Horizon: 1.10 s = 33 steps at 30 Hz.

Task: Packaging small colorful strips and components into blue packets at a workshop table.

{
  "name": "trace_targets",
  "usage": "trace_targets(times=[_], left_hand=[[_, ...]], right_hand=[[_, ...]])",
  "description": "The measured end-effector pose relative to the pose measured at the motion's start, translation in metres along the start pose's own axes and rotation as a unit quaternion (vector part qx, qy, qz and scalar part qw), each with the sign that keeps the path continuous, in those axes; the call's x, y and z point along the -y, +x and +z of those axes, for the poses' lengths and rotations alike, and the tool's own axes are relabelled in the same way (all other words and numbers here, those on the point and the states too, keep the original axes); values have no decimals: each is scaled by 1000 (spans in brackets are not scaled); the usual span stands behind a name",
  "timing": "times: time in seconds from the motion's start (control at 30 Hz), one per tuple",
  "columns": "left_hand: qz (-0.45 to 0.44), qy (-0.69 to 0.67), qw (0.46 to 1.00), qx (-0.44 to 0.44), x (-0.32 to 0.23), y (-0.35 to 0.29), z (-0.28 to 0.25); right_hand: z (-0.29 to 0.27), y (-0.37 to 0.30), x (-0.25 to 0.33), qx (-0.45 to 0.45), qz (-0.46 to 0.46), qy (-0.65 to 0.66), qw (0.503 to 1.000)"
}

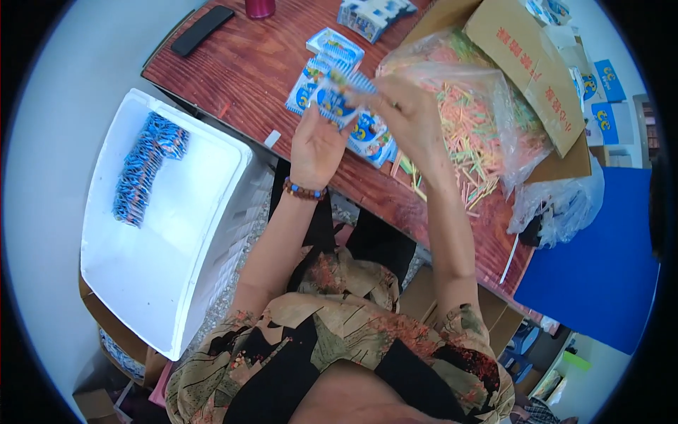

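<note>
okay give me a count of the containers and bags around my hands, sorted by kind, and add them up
White foam box: 1
Cardboard box: 1
Clear bag of coloured sticks: 1
Empty clear bag: 1
Total: 4

Both hands up over the red-brown table (240,71), left hand (316,145) and right hand (409,116) pinching one blue-white packet (337,99) between them. More packets (321,67) lying just behind, bag of coloured sticks (470,116) right beside. White foam box (159,219) off to the left with a row of packets inside.
</note>
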<state>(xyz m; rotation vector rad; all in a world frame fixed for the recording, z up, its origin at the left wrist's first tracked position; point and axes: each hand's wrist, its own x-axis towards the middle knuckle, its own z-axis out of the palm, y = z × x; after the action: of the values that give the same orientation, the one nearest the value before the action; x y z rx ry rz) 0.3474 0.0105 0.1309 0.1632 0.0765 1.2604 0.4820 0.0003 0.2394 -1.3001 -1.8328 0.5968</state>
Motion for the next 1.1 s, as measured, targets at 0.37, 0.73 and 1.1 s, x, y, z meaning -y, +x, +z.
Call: trace_targets(times=[0.37, 0.73, 1.1], left_hand=[[20, 55, 998, 13, -7, -5, 7], [3, 7, 1000, -11, -6, -9, 13], [106, 145, 984, -13, -26, -19, 0]], right_hand=[[5, 3, -3, -32, 44, 116, 992], [-4, 19, -6, -42, -137, -52, 988], [20, 25, -4, 62, 26, 60, 996]])
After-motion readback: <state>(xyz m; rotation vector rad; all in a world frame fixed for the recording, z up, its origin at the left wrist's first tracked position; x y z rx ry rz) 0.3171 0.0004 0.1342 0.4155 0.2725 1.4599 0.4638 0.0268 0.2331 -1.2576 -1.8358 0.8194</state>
